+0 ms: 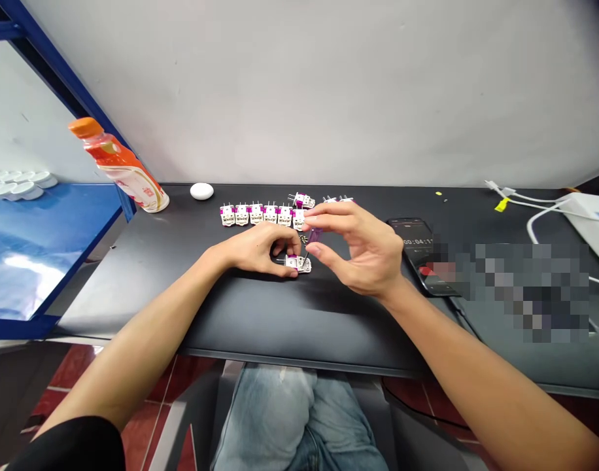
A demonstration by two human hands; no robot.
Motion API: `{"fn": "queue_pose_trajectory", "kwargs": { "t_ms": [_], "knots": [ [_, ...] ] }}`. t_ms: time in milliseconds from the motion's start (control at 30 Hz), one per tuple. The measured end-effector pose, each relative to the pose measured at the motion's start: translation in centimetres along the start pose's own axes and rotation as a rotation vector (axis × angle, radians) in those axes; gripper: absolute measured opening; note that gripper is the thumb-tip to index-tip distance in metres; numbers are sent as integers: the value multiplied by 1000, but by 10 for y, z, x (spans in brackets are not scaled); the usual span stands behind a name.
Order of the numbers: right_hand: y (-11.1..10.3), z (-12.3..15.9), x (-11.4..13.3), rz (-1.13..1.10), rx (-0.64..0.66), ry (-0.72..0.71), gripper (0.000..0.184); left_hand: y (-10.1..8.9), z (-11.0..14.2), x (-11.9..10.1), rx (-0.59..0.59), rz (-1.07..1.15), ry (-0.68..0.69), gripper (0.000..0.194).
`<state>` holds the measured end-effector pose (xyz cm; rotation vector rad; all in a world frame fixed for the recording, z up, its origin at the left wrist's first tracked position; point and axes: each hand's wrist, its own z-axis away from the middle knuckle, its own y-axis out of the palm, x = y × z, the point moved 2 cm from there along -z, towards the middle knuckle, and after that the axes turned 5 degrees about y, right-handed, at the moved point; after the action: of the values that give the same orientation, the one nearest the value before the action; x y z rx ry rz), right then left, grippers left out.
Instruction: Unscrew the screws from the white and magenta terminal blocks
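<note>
My left hand point(260, 252) rests on the black desk point(260, 314) and pinches a small white and magenta plug part point(298, 263) with metal prongs. My right hand point(361, 252) holds a small purple-handled screwdriver point(313, 237) between thumb and fingers, its tip pointing down at that part. Behind the hands, a row of several similar white and magenta parts point(255, 214) stands on the desk, with more point(302, 200) just past it. A few tiny screws point(303, 239) lie between the row and my hands.
An orange drink bottle point(120, 165) leans at the back left beside a blue shelf frame point(49, 242). A white round object point(202, 191) lies near it. A phone point(422, 252) showing a timer lies right of my hand. White cables point(535, 209) and a white device sit far right.
</note>
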<state>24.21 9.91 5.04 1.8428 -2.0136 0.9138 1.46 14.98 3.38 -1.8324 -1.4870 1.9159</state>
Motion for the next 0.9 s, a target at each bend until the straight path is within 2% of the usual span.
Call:
{"fn": "queue_pose_trajectory", "kwargs": {
  "t_ms": [67,200,333,433,533,633,700,800,900],
  "knots": [
    [-1,0,0,26,-34,-21,30,0,0,0,4,-1,3,34],
    [-1,1,-1,-22,35,96,36,0,0,0,22,15,-13,34],
    [-3,-2,1,12,17,1,30,0,-1,0,20,-9,-14,35],
    [-3,-3,0,45,-18,-55,36,0,-1,0,9,-10,2,35],
    [-1,0,-1,16,5,16,42,0,0,1,3,7,5,35],
    [-1,2,-1,-19,80,114,40,1,0,1,7,20,18,35],
    [-1,0,1,-15,94,79,35,1,0,2,9,17,13,35],
    [-2,-3,2,27,46,-27,29,1,-1,2,7,2,1,35],
    [-1,-1,1,12,53,24,33,1,0,1,10,-5,3,34]
  ]
}}
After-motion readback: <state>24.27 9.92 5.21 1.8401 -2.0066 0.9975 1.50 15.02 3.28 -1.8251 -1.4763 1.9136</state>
